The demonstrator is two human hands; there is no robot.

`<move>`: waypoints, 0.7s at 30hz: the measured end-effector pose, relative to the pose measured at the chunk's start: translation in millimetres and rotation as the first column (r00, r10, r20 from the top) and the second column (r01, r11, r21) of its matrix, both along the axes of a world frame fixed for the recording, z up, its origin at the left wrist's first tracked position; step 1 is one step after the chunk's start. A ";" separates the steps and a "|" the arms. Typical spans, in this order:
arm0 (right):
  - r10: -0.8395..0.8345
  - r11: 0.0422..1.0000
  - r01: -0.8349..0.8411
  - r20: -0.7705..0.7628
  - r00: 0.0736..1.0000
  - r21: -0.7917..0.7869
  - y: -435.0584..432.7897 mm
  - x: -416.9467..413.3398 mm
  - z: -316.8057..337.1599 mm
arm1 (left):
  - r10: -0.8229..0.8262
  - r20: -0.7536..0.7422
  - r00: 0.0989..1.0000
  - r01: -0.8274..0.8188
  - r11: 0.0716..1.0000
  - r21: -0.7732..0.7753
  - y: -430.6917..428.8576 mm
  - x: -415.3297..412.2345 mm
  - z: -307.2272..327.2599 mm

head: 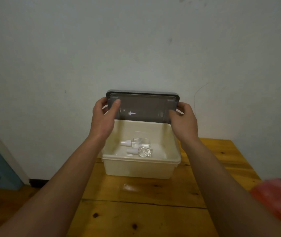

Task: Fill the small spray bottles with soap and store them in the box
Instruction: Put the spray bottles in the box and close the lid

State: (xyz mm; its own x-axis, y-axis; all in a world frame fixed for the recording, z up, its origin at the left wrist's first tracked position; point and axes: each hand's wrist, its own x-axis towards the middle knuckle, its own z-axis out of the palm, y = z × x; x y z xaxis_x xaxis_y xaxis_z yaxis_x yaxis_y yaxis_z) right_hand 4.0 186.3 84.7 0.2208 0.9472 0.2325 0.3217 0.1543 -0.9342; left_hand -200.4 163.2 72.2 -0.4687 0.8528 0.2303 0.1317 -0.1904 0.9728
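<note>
**Q:** Wooden surface first — what sits nearest the viewer?

**A:** Knotty yellow-brown planks of a table (141, 218) fill the lower middle of the frame. 2 bare forearms reach up from the bottom corners. At the lower right edge lies crinkled pink plastic (279, 200), too blurred to identify.

**Q:** And beyond that?

**A:** At frame centre stands a cream plastic box (138, 168), open. On its floor lie 2 small spray bottles (137, 147) on their sides, touching, white nozzles pointing left. They look clear and hard. I judge them light, slick and prone to rolling, so best pinched around the body and not the nozzle. Whether they hold soap I cannot tell.

**Q:** Where are the hands?

**A:** Above and behind the bottles, apart from them. The left hand (104, 115) grips the left edge of a smoky grey lid (143, 106), thumb across its near face. The right hand (185, 119) clasps the right edge. The lid stands nearly upright over the box's far rim. It looks stiff and light, and holding both short edges should keep it level.

**Q:** Farthest back?

**A:** A plain pale wall (136, 40).
</note>
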 end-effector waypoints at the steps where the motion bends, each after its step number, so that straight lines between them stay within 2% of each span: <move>1: 0.001 1.000 -0.001 -0.008 1.000 0.007 -2.7 -0.3 0.2 | 0.003 0.006 1.000 -0.003 1.000 0.009 -3.2 0.2 0.7; 21: 0.071 0.994 -0.062 -0.105 0.992 0.095 -55.7 1.6 -23.4 | -0.040 0.121 0.992 0.037 0.999 0.024 -58.3 -2.8 -17.9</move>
State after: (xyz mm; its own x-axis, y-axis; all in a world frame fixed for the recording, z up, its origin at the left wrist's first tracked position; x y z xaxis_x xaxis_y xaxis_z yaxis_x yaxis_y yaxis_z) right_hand 5.6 130.6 61.4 0.1866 0.9366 0.2966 0.2055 0.2580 -0.9440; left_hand -203.2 104.9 54.3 -0.4613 0.8660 0.1929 0.0055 -0.2146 0.9767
